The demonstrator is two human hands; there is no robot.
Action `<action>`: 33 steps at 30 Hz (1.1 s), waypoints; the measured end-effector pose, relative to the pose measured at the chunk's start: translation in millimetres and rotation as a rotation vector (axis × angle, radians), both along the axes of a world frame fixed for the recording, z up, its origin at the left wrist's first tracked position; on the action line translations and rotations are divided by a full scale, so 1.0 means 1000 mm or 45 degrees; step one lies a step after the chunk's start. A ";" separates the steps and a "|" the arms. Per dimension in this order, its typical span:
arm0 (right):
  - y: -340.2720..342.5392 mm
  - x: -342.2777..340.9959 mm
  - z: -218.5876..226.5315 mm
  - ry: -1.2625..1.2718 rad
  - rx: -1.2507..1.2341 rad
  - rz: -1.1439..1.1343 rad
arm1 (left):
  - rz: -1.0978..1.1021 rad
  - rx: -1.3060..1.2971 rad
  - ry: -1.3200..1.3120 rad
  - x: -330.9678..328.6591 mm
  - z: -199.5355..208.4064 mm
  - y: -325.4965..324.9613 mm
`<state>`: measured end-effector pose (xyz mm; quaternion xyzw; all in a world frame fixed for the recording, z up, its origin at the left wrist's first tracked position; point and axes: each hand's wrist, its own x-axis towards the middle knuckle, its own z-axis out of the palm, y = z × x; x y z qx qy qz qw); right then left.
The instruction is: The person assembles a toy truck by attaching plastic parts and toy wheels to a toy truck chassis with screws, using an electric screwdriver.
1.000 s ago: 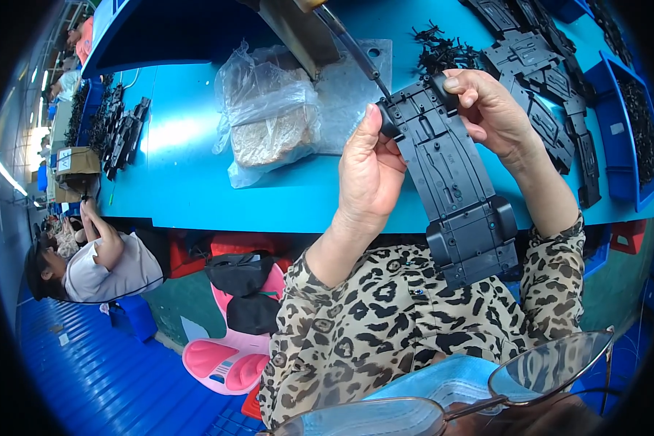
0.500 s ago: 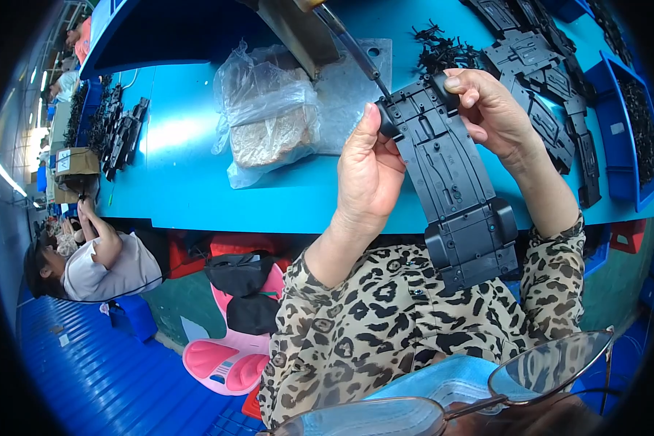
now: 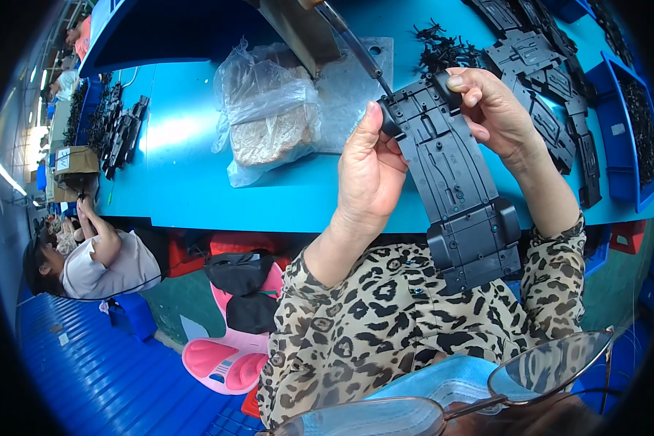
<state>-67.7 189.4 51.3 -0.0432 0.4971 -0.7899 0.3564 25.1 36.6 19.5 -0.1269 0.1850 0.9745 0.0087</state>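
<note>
Between both hands I hold a long black plastic chassis plate [image 3: 450,174] with rounded wheel-arch pieces at its corners. My left hand [image 3: 370,167] grips the far left corner, thumb up along the arch piece. Closed on the far right corner is my right hand [image 3: 490,109], its thumb pressed on that arch. A slim metal driver shaft [image 3: 356,49] slants down from above, and its tip meets the far left corner of the plate beside my left thumb. The plate's near end hangs over the table edge, in front of my patterned shirt.
A plastic-wrapped block [image 3: 269,116] sits left of a grey metal plate [image 3: 349,80]. Small black parts [image 3: 443,51] lie beyond my hands, and stacked black plates [image 3: 538,65] lie right. A blue bin [image 3: 625,131] stands far right. A co-worker [image 3: 102,261] sits at left.
The chassis plate has shifted very slightly to the right with both hands still on it. The driver tip has moved slightly with its corner.
</note>
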 end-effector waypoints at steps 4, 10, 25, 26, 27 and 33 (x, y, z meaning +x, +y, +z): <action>0.001 -0.002 -0.003 0.025 -0.009 0.029 | 0.014 0.013 -0.035 0.000 0.002 0.002; 0.000 -0.001 0.000 0.006 0.017 0.001 | -0.002 0.022 -0.018 0.000 0.001 0.001; 0.000 0.000 0.001 -0.001 -0.023 0.052 | -0.020 -0.057 -0.013 0.001 0.003 0.000; 0.000 0.000 0.001 -0.001 -0.023 0.051 | -0.020 -0.063 -0.011 0.001 0.004 0.000; 0.000 0.001 0.002 0.003 -0.009 0.045 | -0.021 -0.068 -0.009 0.001 0.004 0.000; 0.001 0.000 0.000 0.031 -0.003 0.066 | -0.001 -0.098 -0.044 0.001 0.002 0.000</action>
